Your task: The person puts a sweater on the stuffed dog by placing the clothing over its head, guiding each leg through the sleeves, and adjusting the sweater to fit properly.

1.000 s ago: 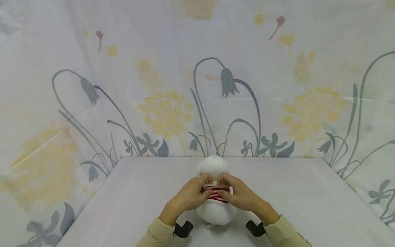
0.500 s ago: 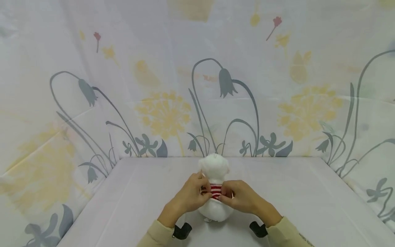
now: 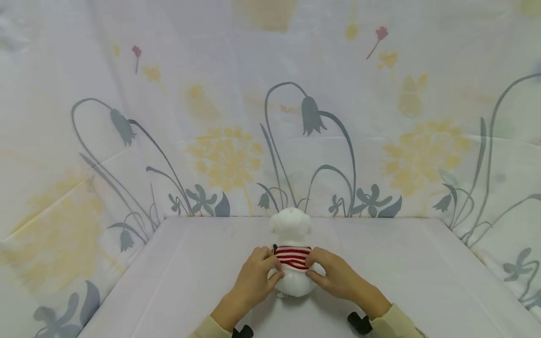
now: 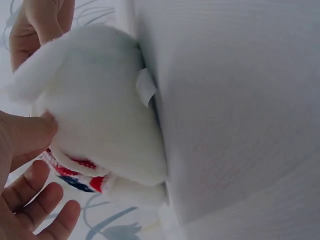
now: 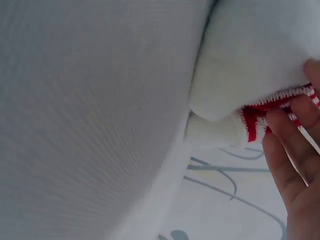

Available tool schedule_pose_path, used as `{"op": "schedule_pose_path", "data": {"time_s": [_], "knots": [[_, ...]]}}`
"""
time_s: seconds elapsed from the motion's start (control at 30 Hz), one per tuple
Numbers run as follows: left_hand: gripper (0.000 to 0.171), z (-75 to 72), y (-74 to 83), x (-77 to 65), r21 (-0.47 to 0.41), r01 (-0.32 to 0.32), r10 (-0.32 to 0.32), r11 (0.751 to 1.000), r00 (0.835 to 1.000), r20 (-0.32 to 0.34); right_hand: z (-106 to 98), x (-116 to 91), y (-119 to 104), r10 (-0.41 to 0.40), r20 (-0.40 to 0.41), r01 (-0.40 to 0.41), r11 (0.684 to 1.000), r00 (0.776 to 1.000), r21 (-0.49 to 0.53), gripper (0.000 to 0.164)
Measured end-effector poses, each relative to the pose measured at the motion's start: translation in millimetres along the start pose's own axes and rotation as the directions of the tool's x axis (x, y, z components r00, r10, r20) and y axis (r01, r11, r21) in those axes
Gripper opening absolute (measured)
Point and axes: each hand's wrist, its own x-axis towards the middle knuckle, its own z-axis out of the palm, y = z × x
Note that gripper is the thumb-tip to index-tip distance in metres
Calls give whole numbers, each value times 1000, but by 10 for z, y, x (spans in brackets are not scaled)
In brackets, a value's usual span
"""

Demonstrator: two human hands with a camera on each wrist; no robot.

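A white plush toy (image 3: pixel 291 225) sits upright on the table with its back to me. It wears a small red-and-white striped knitted sweater (image 3: pixel 292 257). My left hand (image 3: pixel 253 274) pinches the sweater's lower left edge, thumb and forefinger tips close together. In the left wrist view its thumb (image 4: pixel 35 132) lies against the white body while the other fingers hang loosely curved. On the opposite side, my right hand (image 3: pixel 338 277) holds the sweater's right edge. Its fingers (image 5: pixel 287 130) lie over the red trim in the right wrist view. The toy's front is hidden in the head view.
The white-covered table (image 3: pixel 203 253) meets a flower-printed cloth backdrop (image 3: pixel 228 94) close behind the toy. Cloth also rises at both sides. Black wrist mounts (image 3: pixel 359 323) sit below the hands. A small white tag (image 4: pixel 146 87) sticks out at the toy's bottom.
My hands have moved apart toward the toy's sides, the left one slightly down. The striped sweater, bunched and mostly covered before, now lies spread across the toy's back.
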Motion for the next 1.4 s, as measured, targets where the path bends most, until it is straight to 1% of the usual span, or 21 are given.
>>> {"op": "schedule_pose_path", "data": {"time_s": [0.07,0.17,0.3,0.4,0.53,0.67,0.77,0.83,0.87,0.93,1.0,1.07,1.17,1.27,1.33,1.4], "knots": [[24,20,-7,-9,-11,13,-13,1000,1000,-7,11,-5,-12,-29,-32,28,999,999,-29,29],[23,43,-20,-9,-30,36,-36,999,999,-7,27,-5,-31,-66,-59,64,998,996,-27,28],[15,65,-34,-9,-38,33,-33,999,999,-3,46,9,-54,-74,-81,74,997,994,-7,26],[11,58,-39,-13,-67,30,-28,997,999,23,51,24,-64,-78,-87,77,997,993,-18,23],[6,30,-56,-18,-107,30,-21,994,996,90,11,24,-68,-57,-54,57,998,997,-10,19],[6,0,-84,-21,-120,17,-3,993,993,118,-37,13,-46,0,-19,0,1000,1000,10,16],[7,-12,-95,-6,-135,22,-5,991,992,130,-34,11,-12,41,9,-42,998,999,49,11],[8,-16,-100,5,-160,40,-14,986,987,162,-16,9,10,60,43,-63,994,997,92,8],[8,-17,-104,6,-175,52,-18,983,982,189,-6,7,20,68,66,-75,991,996,113,9],[9,-19,-110,5,-206,75,-23,976,969,245,8,-5,37,79,119,-95,986,990,134,8],[9,-29,-116,4,-232,97,-25,968,955,296,8,-16,49,97,171,-120,984,980,131,10],[9,-44,-121,4,-247,107,-20,963,944,330,-12,-24,54,123,221,-153,981,967,120,13],[10,-63,-133,9,-256,123,-24,959,933,359,-57,-21,54,169,284,-204,974,944,99,16],[11,-70,-152,6,-263,139,-27,955,921,389,-99,-23,45,208,337,-254,962,918,98,17],[13,-76,-168,2,-268,136,-18,954,916,400,-118,-30,41,226,353,-275,957,908,93,17],[17,-83,-177,0,-273,129,-6,953,913,408,-131,-40,35,235,358,-287,953,904,98,19]]}}
